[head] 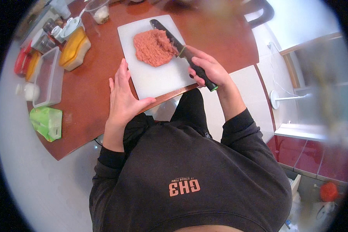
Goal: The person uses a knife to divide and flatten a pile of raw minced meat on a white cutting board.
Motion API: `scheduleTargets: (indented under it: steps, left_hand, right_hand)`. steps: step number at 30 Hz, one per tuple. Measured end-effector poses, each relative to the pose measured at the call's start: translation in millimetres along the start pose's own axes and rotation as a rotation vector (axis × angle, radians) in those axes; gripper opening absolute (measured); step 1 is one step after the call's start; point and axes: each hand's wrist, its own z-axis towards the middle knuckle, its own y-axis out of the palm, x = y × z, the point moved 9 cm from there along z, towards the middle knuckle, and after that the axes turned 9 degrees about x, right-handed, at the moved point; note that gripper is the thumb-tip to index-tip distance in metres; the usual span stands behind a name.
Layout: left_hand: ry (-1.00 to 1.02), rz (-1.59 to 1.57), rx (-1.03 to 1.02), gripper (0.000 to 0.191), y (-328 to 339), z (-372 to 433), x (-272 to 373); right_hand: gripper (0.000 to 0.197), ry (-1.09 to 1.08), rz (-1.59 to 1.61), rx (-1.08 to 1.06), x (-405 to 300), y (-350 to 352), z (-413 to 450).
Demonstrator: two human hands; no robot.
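My right hand (205, 65) grips the black handle of a kitchen knife (176, 43). Its dark blade lies along the right side of a flattened mound of minced meat (153, 47), with bits of meat against the blade. The mince rests on the far half of a white cutting board (150, 82). At the board's near left corner is my left hand (123, 90), fingers spread along its left edge and thumb across the near edge. That hand holds nothing; whether it presses on the board I cannot tell.
Left on the brown table (84, 116) stand a clear plastic container (48, 76), a yellow-lidded container (75, 49), several seasoning jars and a green packet (47, 123). A clear cup (100, 13) with white contents stands beyond the board's left corner. The table's near edge runs just below the board.
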Motion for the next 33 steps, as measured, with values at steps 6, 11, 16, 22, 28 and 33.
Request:
scheduleTargets:
  steps: [6,11,16,22,28,33]
  left_hand:
    - [0.015,-0.004,0.016,0.142,-1,0,0]
    - [0.001,0.015,0.020,0.142,-1,1,-1]
    - [-0.008,0.030,0.005,0.141,1,0,-4]
    - [0.013,0.048,0.027,0.140,-1,0,-2]
    - [0.011,0.007,-0.011,0.134,2,-3,-1]
    - [0.021,0.017,0.009,0.133,-1,-2,0]
  right_hand:
    - [0.055,-0.478,-0.990,0.049,-32,49,-26]
    - [0.059,-0.516,-1.259,0.073,-15,64,-39]
    - [0.059,-0.413,-1.189,0.010,-43,64,-57]
    - [0.057,-0.512,-0.726,0.043,-83,65,-59]
    - [0.057,-0.093,-0.333,0.076,-9,53,-1]
    - [0.059,-0.561,-0.500,0.112,-57,80,-43]
